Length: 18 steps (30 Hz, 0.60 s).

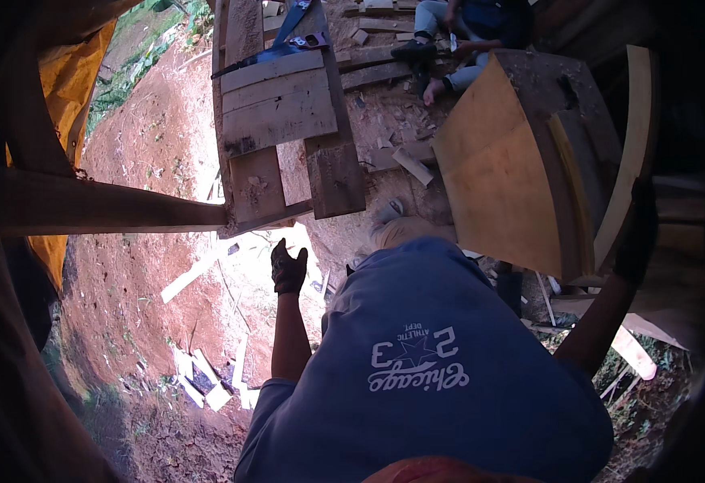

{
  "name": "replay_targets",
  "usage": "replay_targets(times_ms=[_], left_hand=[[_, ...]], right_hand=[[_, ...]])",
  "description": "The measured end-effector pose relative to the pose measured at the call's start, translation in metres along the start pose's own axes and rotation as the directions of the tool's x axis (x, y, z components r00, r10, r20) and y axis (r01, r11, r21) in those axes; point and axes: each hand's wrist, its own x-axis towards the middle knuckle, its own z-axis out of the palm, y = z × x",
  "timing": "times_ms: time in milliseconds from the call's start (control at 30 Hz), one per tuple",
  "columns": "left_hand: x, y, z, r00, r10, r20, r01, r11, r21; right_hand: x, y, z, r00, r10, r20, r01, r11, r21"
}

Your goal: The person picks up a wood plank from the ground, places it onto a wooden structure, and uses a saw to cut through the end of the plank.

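Note:
My left hand (289, 270), in a black glove, is held in the air below the workbench, fingers and thumb apart and nothing in it. My right hand (639, 233), gloved in black too, is at the right, closed around the lower part of a long pale wooden board (632, 129) standing on edge; shadow hides most of its fingers. Left of that board is a wide yellowish wooden panel (493, 161) at the side of a dark wooden block or table. Several short boards (280, 109) lie across the rough plank workbench (336, 181) ahead of me.
A thick wooden beam (127, 205) crosses at the left beside an orange tarp (70, 97). Another person (465, 32) sits at the back, legs stretched toward the bench. Wood offcuts (413, 165) and shavings litter the ground, with more offcuts (215, 386) at the lower left.

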Motion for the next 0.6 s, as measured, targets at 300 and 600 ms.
replay_targets(times_ms=[300, 600], left_hand=[[-0.083, -0.041, 0.035, 0.722, -0.482, 0.497, 0.341, 0.872, 0.351], [-0.126, -0.051, 0.08, 0.54, -0.497, 0.679, 0.262, 0.866, 0.426]], right_hand=[[-0.036, -0.024, 0.092, 0.746, -0.117, 0.656, -0.535, 0.481, 0.694], [-0.021, -0.021, 0.289, 0.552, 0.051, 0.832, -0.735, 0.502, 0.456]])
